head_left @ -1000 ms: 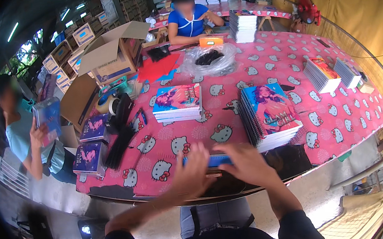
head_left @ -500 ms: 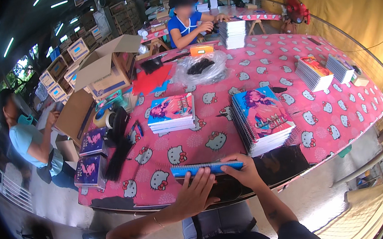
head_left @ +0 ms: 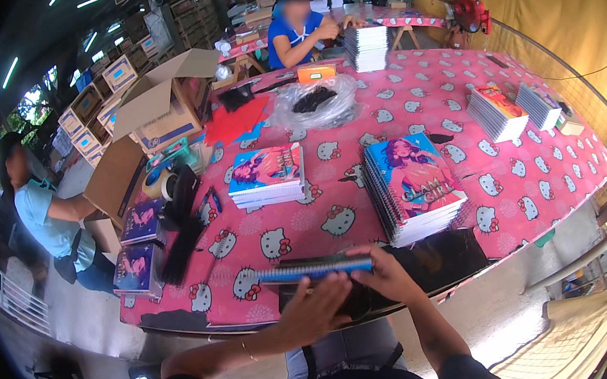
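A blue-edged spiral notebook (head_left: 313, 271) stands on edge near the table's front, its coiled spine upward. My right hand (head_left: 386, 279) pinches its right end between thumb and fingers. My left hand (head_left: 314, 309) lies against its near side with the fingers stretched out flat. A thin coil seems to stick out past the notebook's left end, though it is blurred. Under both hands is a dark patch of table edge (head_left: 433, 258). Beyond my right hand stands a tall stack of spiral notebooks (head_left: 417, 187) with a pink and blue cover on top.
A smaller notebook stack (head_left: 265, 175) sits mid-table. Purple-covered stacks (head_left: 137, 269) and a bundle of black coils (head_left: 183, 250) lie at the left. Further back are an open carton (head_left: 165, 108), a plastic bag (head_left: 316, 104) and more notebooks (head_left: 497, 114). Two people work nearby.
The notebook has shifted slightly left in my hands. My left hand has slid lower on its side, toward the right. The person at the left has lowered an arm toward the carton.
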Tool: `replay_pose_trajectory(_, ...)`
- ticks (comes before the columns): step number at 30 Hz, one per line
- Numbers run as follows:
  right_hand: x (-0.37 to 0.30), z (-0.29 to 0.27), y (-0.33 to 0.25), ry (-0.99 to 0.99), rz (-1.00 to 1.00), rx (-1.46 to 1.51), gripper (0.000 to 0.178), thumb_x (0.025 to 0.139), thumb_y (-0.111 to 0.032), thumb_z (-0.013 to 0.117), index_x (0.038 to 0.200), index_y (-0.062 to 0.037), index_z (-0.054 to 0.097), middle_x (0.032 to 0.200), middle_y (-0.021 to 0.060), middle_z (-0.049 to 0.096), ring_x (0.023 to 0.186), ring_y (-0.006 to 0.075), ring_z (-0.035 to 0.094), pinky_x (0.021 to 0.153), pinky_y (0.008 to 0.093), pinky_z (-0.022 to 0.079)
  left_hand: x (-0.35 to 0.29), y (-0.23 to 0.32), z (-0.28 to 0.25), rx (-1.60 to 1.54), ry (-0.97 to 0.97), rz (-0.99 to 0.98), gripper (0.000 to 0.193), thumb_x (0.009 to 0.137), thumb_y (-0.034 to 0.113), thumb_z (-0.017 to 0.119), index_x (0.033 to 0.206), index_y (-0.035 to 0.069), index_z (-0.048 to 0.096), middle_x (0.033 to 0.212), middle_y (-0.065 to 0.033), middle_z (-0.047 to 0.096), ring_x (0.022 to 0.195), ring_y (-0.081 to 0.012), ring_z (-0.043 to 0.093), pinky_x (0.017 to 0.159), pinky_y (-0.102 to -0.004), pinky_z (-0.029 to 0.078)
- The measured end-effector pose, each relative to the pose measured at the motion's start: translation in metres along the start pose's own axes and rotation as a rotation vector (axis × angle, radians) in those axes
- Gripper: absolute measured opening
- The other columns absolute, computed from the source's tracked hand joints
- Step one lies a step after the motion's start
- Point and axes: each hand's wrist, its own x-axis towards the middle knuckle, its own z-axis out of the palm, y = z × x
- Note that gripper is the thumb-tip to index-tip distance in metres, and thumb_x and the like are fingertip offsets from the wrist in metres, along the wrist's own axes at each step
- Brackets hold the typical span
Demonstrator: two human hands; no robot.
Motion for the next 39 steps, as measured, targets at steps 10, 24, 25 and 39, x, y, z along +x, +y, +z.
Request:
replay_pose_trajectory(10, 0.001, -0.001, -0.005, -0.129, 0.107, -0.148, 0.030, 0.096, -0.014, 0.069, 0.124, -0.0033, 0.067, 0.085, 0.0111, 0.069, 0.066, 0.0099, 0.051, 0.061, 0.0285, 0.045, 0.052, -0.040, -0.017, 0.050, 0.017, -0.280, 0.083, 0.097, 0.061, 0.050, 0.147, -0.004, 0.045, 0.155, -0.0275, 0.040, 0.149, -0.0395, 0.032, 0.117, -0.0639, 0.018)
replay_pose_trajectory(24, 0.009, 0.005, 0.004, -0.063, -0.144, -0.206, 0.031, 0.089, -0.004, 0.068, 0.119, 0.0017, 0.064, 0.100, 0.0165, 0.070, 0.083, 0.0266, 0.068, 0.070, 0.0341, 0.051, 0.051, -0.014, -0.018, -0.090, -0.026, -0.248, 0.081, 0.092, 0.058, 0.056, 0.147, 0.000, 0.047, 0.154, -0.0217, 0.045, 0.144, -0.0351, 0.041, 0.114, -0.0599, 0.029)
replay_pose_trajectory(25, 0.012, 0.006, 0.004, -0.073, -0.148, -0.228, 0.031, 0.089, -0.004, 0.068, 0.119, 0.0018, 0.064, 0.100, 0.0166, 0.070, 0.085, 0.0284, 0.069, 0.071, 0.0345, 0.052, 0.061, -0.024, -0.022, -0.069, -0.037, -0.254, 0.082, 0.092, 0.058, 0.056, 0.147, 0.000, 0.046, 0.154, -0.0220, 0.044, 0.144, -0.0350, 0.041, 0.114, -0.0597, 0.029)
replay_pose_trajectory(39, 0.005, -0.002, -0.028, 0.129, -0.048, -0.320, 0.024, 0.085, -0.001, 0.078, 0.108, 0.0003, 0.074, 0.090, 0.0101, 0.073, 0.081, 0.0132, 0.066, 0.072, 0.0273, 0.051, 0.067, -0.039, -0.036, -0.408, 0.134, -0.285, 0.055, 0.093, 0.035, 0.070, 0.133, 0.001, 0.055, 0.132, -0.0184, 0.063, 0.127, -0.0335, 0.059, 0.117, -0.0606, 0.026)
